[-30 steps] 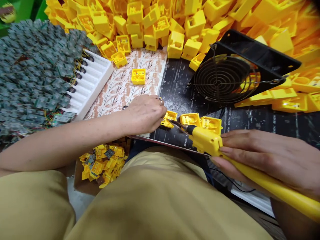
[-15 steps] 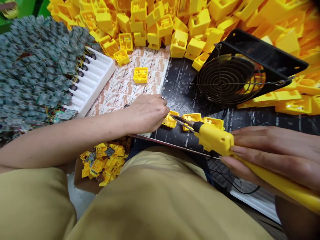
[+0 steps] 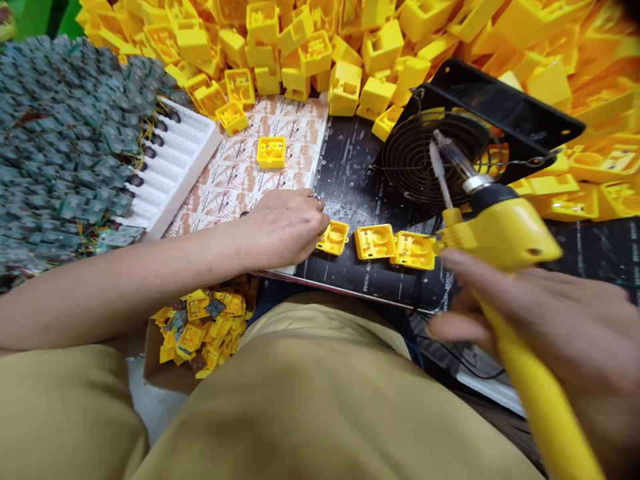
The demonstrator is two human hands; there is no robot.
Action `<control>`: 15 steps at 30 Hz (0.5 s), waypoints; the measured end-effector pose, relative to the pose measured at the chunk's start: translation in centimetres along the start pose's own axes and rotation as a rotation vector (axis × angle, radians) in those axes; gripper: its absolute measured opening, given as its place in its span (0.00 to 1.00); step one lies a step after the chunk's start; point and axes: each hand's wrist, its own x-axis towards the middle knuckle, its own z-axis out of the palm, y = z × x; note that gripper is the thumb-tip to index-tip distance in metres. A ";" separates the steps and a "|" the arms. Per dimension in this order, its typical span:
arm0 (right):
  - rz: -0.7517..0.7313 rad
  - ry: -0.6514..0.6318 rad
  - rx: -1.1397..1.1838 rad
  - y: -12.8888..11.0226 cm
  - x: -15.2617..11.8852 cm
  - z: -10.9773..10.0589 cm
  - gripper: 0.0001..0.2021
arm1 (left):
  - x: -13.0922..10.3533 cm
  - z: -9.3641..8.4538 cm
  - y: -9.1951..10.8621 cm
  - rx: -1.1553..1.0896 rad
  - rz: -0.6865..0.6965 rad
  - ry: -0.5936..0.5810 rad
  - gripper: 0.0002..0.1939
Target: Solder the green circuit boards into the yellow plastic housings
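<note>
My right hand (image 3: 555,333) grips a yellow soldering gun (image 3: 515,230), its metal tip raised and pointing away in front of the fan's round grille. Closed fingers of my left hand (image 3: 293,223) hold the near side of a small yellow plastic case (image 3: 334,238) at the bench's front edge; its far corner shows a perforated round patch. Just right of it lie an open yellow case (image 3: 375,241) and a second open case (image 3: 416,251), touching each other. Another yellow case (image 3: 271,153) sits alone on the patterned sheet beyond my left hand.
A black fan (image 3: 440,157) leans at the right, by a large heap of yellow cases (image 3: 345,87) along the back. To the left are piled grey circuit parts with wires (image 3: 65,133) and a white foam tray (image 3: 185,167). Below the bench stands a box of yellow parts (image 3: 205,333).
The soldering gun has swung up and away from the case under my left hand, its tip now higher by the fan. My left hand stays at the same case.
</note>
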 end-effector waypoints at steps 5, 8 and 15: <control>-0.328 -0.064 -0.178 3.0 1.0 2.3 0.15 | 0.1 -0.1 0.2 -0.038 -0.020 -0.033 0.11; -0.278 -0.126 -0.142 4.4 1.0 3.6 0.17 | 0.2 -0.1 0.5 -0.042 -0.033 -0.041 0.11; -0.234 -0.193 -0.018 5.1 0.9 4.3 0.19 | -1.3 -0.8 -1.8 -0.202 -0.095 0.053 0.14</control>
